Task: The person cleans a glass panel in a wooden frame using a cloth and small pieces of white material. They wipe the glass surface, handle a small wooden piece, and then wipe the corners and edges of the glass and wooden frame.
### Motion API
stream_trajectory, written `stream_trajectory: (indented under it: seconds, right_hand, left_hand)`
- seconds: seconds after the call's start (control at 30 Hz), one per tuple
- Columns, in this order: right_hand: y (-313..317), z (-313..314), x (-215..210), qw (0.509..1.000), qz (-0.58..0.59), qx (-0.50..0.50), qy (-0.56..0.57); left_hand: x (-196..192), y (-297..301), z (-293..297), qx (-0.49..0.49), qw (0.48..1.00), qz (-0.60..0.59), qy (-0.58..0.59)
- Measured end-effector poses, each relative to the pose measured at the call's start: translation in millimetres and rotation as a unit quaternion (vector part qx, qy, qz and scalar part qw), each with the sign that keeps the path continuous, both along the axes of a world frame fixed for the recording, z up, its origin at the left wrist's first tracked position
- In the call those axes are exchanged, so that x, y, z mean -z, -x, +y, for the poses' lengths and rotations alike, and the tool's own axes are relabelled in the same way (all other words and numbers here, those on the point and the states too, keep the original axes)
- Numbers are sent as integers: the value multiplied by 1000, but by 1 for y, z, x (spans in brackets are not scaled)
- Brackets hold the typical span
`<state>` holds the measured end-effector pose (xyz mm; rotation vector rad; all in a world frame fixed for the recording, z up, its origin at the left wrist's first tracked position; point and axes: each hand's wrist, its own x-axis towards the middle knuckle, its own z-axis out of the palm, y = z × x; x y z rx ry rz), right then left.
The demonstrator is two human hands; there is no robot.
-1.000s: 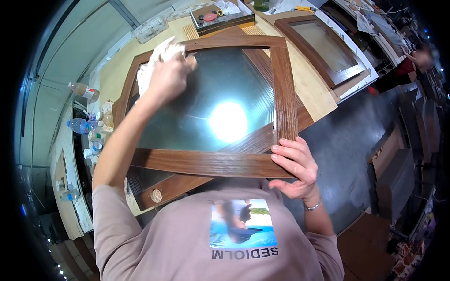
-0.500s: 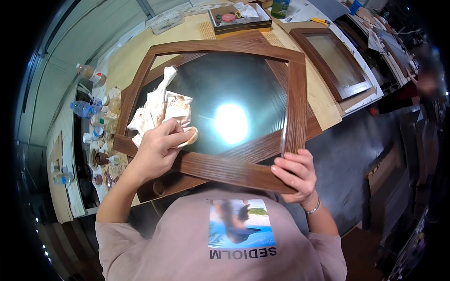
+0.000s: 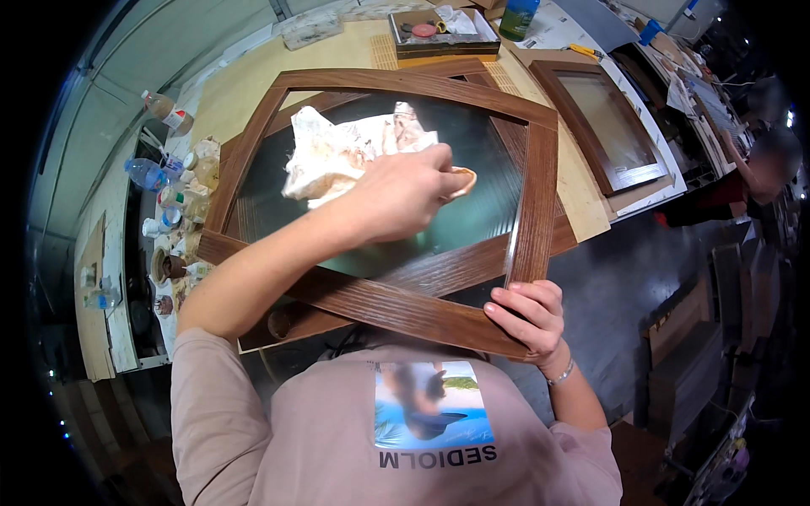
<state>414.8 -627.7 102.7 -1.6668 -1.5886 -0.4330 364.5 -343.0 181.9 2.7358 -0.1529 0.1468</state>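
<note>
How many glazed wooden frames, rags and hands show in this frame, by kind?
Glazed wooden frames: 2, the held frame and the second frame on the bench
Rags: 1, rag under the left hand
Person's own hands: 2, including the right hand
Total: 5

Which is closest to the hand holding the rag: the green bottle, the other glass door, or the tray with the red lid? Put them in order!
From the left hand:
1. Tray, straight beyond.
2. Green bottle, beyond, slightly right; nearly ties the tray.
3. Other door, far right.
</note>
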Motion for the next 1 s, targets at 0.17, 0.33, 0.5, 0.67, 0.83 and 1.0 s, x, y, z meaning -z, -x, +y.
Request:
stream_trajectory:
  seconds: [0.17,0.33,0.5,0.67,0.83,1.0]
  right_hand:
    - [-3,21,-1,999,20,6,-50]
    - [4,24,-27,995,62,0,-84]
    - [9,28,-64,995,69,-5,-70]
    - [11,39,-90,997,51,-13,-60]
    - [19,47,-120,997,55,-13,-43]
    - [40,53,-122,996,76,-1,-37]
  left_hand:
    - [-22,57,17,-28,963,48,262]
    - [-55,157,5,-10,862,-13,507]
    - [-42,213,-21,-53,779,28,624]
    - [-3,195,-47,-246,656,50,712]
    - [16,131,-47,-190,324,-22,927]
    - [26,68,-39,-126,411,-93,898]
